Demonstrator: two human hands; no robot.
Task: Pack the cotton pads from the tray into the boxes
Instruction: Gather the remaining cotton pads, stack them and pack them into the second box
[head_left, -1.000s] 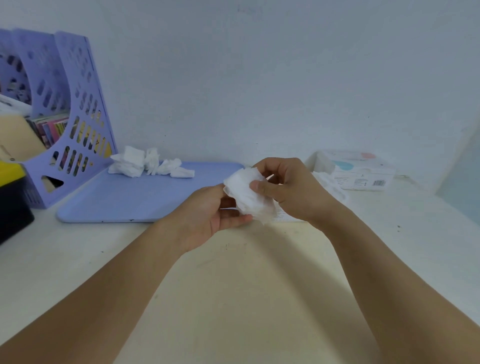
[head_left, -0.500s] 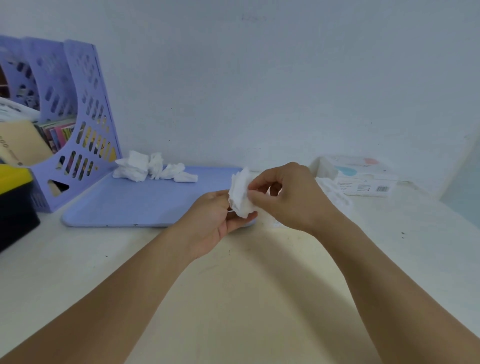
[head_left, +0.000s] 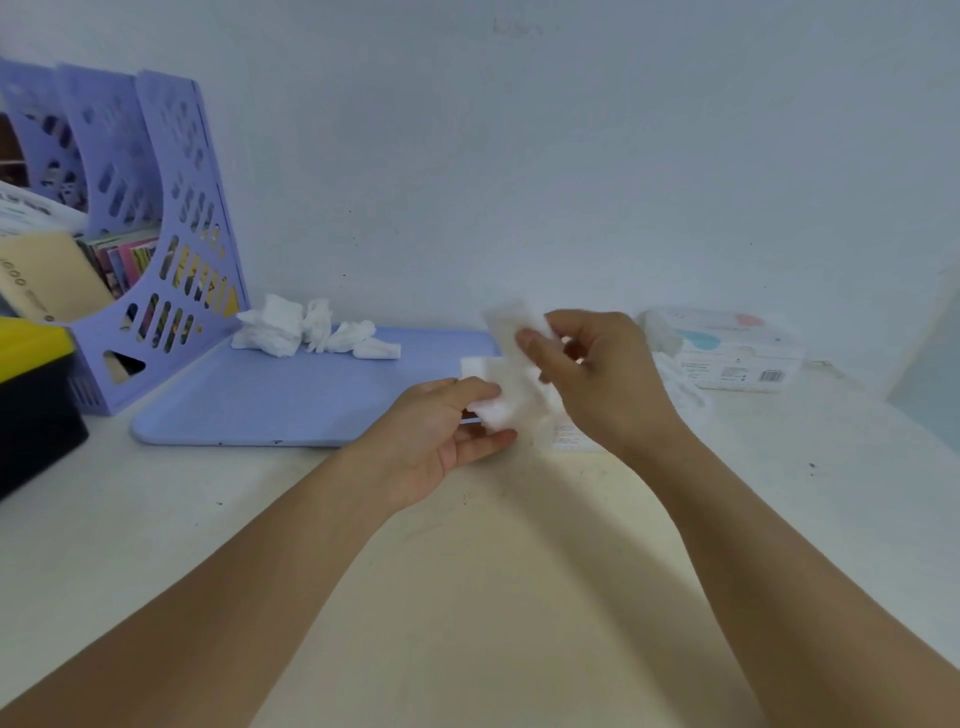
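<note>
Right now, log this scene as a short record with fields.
left hand: holds lower end of cotton pads
right hand: pinches upper end of same pads
tray: lilac, on table, loose pile of pads at its far edge
box: white, right of the hands, by the wall
file rack: lilac, left of tray

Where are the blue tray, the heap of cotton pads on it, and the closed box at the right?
blue tray (head_left: 291, 400), head view, bare middle of its floor.
heap of cotton pads (head_left: 283, 327), head view, the large pad at its left.
closed box (head_left: 737, 358), head view, its front face.
</note>
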